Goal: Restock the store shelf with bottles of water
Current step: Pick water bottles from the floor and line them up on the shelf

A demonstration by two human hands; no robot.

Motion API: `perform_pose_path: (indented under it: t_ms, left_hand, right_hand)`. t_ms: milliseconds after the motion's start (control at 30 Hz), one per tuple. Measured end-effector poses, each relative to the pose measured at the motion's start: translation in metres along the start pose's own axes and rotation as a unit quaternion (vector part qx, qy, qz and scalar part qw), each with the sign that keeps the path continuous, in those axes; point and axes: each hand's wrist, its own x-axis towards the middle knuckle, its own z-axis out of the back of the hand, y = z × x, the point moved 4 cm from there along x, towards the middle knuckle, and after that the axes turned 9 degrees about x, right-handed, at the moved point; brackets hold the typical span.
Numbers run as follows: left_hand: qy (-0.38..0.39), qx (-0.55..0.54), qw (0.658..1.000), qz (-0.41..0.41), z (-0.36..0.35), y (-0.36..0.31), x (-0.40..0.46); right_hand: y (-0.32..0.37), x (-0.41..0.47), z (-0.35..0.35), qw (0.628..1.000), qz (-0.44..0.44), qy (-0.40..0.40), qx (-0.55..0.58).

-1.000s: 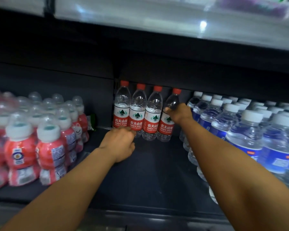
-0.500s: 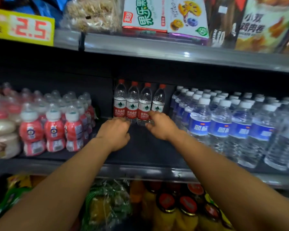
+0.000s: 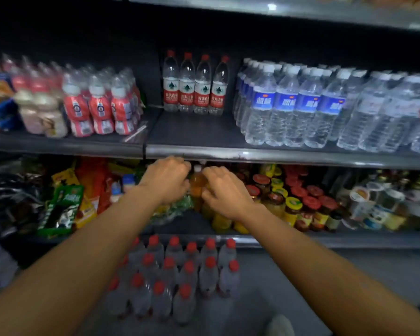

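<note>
Across middle shelf [image 3: 277, 156], gap sitting unfilled in front of four red-label bottles [image 3: 195, 84]. Floor pack [image 3: 180, 275] waiting below. I'm pulling left hand [image 3: 166, 179] and right hand [image 3: 224, 192] back from that row, both empty, fingers loosely curled, nearly together; next load probably coming.
</note>
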Motion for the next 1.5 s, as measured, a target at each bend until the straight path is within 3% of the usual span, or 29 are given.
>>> perform_pose_path:
  t_ms: [433, 767, 1133, 1400, 1500]
  left_hand:
    - [0.212, -0.101, 0.971, -0.028, -0.184, -0.077, -0.163]
    - [0.337, -0.088, 0.937, 0.0, -0.286, -0.082, -0.21]
    - [0.378, -0.128, 0.917, 0.009, -0.335, -0.085, -0.219]
    - [0.353, -0.113, 0.929, 0.003, -0.316, -0.078, -0.214]
    - [0.328, -0.094, 0.94, -0.005, -0.293, -0.079, -0.204]
  right_hand:
    - [0.01, -0.169, -0.174, 0.968, -0.151, 0.132, 0.153]
    - [-0.001, -0.202, -0.263, 0.908, -0.29, 0.18, 0.243]
    - [-0.007, -0.195, -0.306, 0.892, -0.339, 0.135, 0.266]
    - [-0.011, -0.191, -0.291, 0.893, -0.332, 0.176, 0.248]
    - [-0.008, -0.189, -0.263, 0.904, -0.318, 0.154, 0.239]
